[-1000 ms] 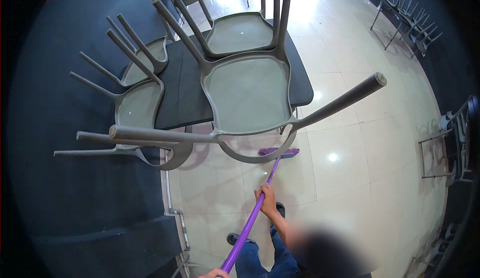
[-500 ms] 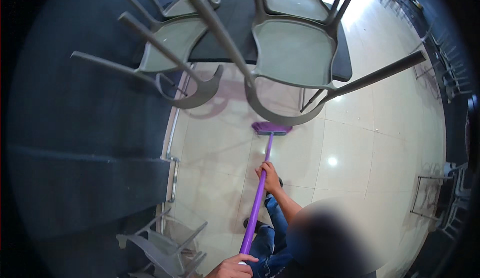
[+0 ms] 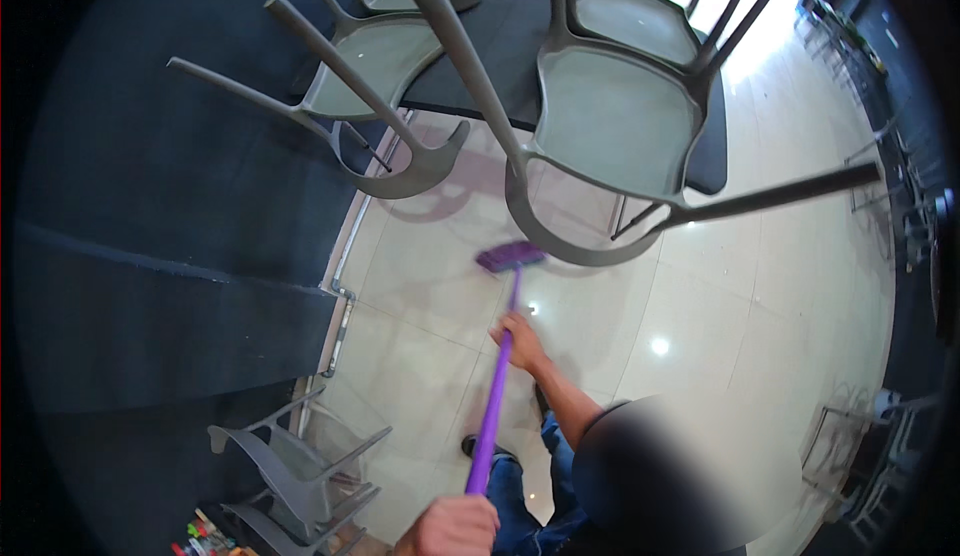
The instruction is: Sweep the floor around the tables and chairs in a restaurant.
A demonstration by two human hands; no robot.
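Observation:
A purple broom (image 3: 491,411) slants away from me, its bristled purple head (image 3: 510,256) on the tiled floor just left of an upturned chair's curved backrest. My right hand (image 3: 517,342) is wrapped round the handle partway down, below a black sleeve. At the near end of the handle, my left hand (image 3: 455,526) is closed in a fist over the top. The broom head is slightly blurred.
Grey chairs, including one at the right (image 3: 620,106), rest upside down on a dark table (image 3: 480,41), with legs sticking out. A dark wall (image 3: 180,256) with a pipe (image 3: 345,256) runs along the left. More chairs (image 3: 290,466) stand at lower left, near small colourful items (image 3: 205,536).
The broom head has swung left across the floor, and both hands have shifted left with the handle. My left hand now closes over the handle's end. The view has turned slightly.

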